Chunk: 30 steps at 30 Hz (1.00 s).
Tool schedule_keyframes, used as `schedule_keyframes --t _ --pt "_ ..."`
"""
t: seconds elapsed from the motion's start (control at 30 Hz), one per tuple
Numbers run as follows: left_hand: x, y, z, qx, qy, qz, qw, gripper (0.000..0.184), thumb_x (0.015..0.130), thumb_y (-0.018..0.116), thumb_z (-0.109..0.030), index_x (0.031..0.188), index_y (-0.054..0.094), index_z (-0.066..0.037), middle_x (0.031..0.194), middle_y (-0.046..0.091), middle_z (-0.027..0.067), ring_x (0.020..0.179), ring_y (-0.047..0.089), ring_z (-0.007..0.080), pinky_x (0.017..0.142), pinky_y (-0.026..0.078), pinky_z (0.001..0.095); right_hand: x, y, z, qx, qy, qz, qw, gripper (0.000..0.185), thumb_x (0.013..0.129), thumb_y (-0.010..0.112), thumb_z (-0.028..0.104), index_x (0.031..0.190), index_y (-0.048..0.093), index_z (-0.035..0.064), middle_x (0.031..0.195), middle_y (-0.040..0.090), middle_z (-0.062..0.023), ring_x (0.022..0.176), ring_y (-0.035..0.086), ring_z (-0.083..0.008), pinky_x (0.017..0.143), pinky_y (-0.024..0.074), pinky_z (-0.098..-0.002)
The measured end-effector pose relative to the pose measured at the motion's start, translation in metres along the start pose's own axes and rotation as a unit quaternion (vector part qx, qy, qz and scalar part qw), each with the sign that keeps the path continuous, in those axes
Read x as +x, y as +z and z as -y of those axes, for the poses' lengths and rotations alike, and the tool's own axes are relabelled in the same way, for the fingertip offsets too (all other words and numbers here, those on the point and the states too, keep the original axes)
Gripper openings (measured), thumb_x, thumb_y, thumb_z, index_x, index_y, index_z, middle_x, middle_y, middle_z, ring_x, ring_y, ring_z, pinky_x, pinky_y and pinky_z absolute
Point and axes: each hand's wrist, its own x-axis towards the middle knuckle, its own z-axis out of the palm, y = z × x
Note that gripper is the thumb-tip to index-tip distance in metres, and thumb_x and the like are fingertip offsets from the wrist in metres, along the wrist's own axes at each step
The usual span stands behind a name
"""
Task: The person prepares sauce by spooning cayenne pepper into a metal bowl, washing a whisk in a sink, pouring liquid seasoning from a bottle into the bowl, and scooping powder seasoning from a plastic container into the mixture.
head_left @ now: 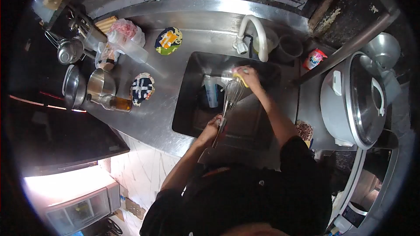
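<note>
Over the metal sink (186, 105), my left hand (214, 124) is closed round the handle of a wire whisk (234, 92), which slants up and to the right. My right hand (248, 77) holds a yellow sponge (240, 79) against the top of the whisk's wires. A clear cup with blue print (211, 94) lies in the basin, beside a dark round dish that is partly hidden. The white faucet (258, 30) arches over the back edge of the sink.
Left on the counter (162, 118) are two patterned cloth pads (169, 41), a bottle of amber liquid (116, 103), metal pots and plastic bags (127, 35). At right stand a large white cooker (341, 100), a red packet (314, 59) and a slanting pipe (350, 43).
</note>
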Motion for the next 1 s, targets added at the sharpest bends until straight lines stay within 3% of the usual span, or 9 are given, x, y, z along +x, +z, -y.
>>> schedule_keyframes --t 0.07,0.2,0.3,0.47,0.57,0.73,0.8,0.87,1.0 --pt "-0.004 -0.001 -0.016 -0.019 -0.018 -0.029 0.999 0.017 0.100 0.038 -0.029 0.112 0.048 -0.022 0.078 0.053 -0.0018 0.054 0.046 0.0090 0.045 0.038 0.0250 -0.013 -0.005 0.026 -0.001 -0.100 -0.109 0.989 0.017 0.082 0.068 0.026 0.090 0.073 0.0122 0.088 0.068 -0.0105 0.089 0.061 -0.0258 0.076 0.0484 -0.0352" --pt "-0.008 0.011 -0.040 -0.078 -0.046 -0.061 0.994 0.024 0.100 0.037 -0.031 0.115 0.051 -0.017 0.074 0.050 -0.0019 0.053 0.046 0.0092 0.045 0.037 0.0245 -0.090 0.021 0.068 -0.053 -0.401 0.073 0.912 0.027 0.078 0.069 0.023 0.100 0.064 0.0087 0.096 0.062 -0.0045 0.093 0.057 -0.0256 0.082 0.0402 -0.0440" --pt "-0.003 0.021 -0.028 0.015 0.064 -0.063 0.996 0.028 0.101 0.037 -0.034 0.122 0.047 -0.019 0.075 0.050 -0.0015 0.053 0.044 0.0085 0.044 0.035 0.0245 -0.099 0.028 0.065 -0.195 -0.444 0.085 0.870 0.021 0.077 0.068 0.020 0.095 0.065 0.0108 0.097 0.064 -0.0003 0.094 0.057 -0.0222 0.089 0.0359 -0.0402" --pt "-0.013 0.029 -0.046 0.021 -0.023 -0.024 0.999 0.029 0.099 0.043 -0.041 0.116 0.050 -0.018 0.071 0.048 -0.0025 0.052 0.044 0.0076 0.045 0.036 0.0238 -0.035 0.008 0.031 -0.194 -0.308 0.052 0.930 0.013 0.081 0.065 0.019 0.090 0.070 0.0102 0.090 0.068 -0.0035 0.091 0.060 -0.0217 0.088 0.0406 -0.0386" --pt "-0.009 0.019 -0.022 0.020 0.000 0.008 1.000 0.027 0.099 0.045 -0.040 0.105 0.053 -0.015 0.068 0.049 -0.0031 0.051 0.045 0.0076 0.044 0.037 0.0242 0.008 -0.013 0.001 -0.064 0.094 0.091 0.989 0.018 0.085 0.063 0.022 0.092 0.071 0.0072 0.085 0.069 -0.0072 0.090 0.060 -0.0217 0.083 0.0437 -0.0365" --pt "-0.001 0.004 -0.019 0.001 0.020 -0.045 0.999 0.029 0.099 0.044 -0.037 0.100 0.057 -0.012 0.071 0.055 -0.0009 0.058 0.052 0.0094 0.045 0.037 0.0250 -0.047 -0.005 0.040 -0.082 -0.264 -0.084 0.957 0.015 0.086 0.066 0.021 0.094 0.070 0.0101 0.093 0.068 -0.0111 0.084 0.063 -0.0290 0.077 0.0472 -0.0391" --pt "-0.005 0.008 -0.035 -0.044 -0.014 -0.047 0.998 0.029 0.098 0.044 -0.035 0.106 0.056 -0.010 0.072 0.054 -0.0005 0.056 0.049 0.0096 0.046 0.039 0.0250 -0.096 0.008 0.074 -0.042 -0.433 -0.002 0.900 0.017 0.082 0.065 0.013 0.097 0.068 0.0045 0.094 0.067 -0.0083 0.093 0.061 -0.0258 0.083 0.0430 -0.0408" --pt "-0.004 0.006 -0.034 -0.008 0.003 -0.046 0.999 0.030 0.098 0.044 -0.033 0.112 0.055 -0.009 0.074 0.054 0.0001 0.056 0.048 0.0094 0.046 0.039 0.0244 -0.139 0.019 0.094 -0.141 -0.446 0.125 0.875 0.028 0.079 0.067 0.010 0.106 0.067 0.0019 0.106 0.065 -0.0108 0.098 0.059 -0.0284 0.088 0.0426 -0.0420" --pt "-0.010 0.012 -0.034 -0.016 0.045 -0.019 0.999 0.033 0.098 0.043 -0.031 0.123 0.049 -0.012 0.078 0.056 0.0021 0.055 0.048 0.0087 0.043 0.038 0.0223 -0.104 0.021 0.055 -0.139 -0.455 0.078 0.876 0.026 0.084 0.064 0.018 0.107 0.068 0.0066 0.111 0.064 -0.0073 0.104 0.056 -0.0283 0.094 0.0415 -0.0411"
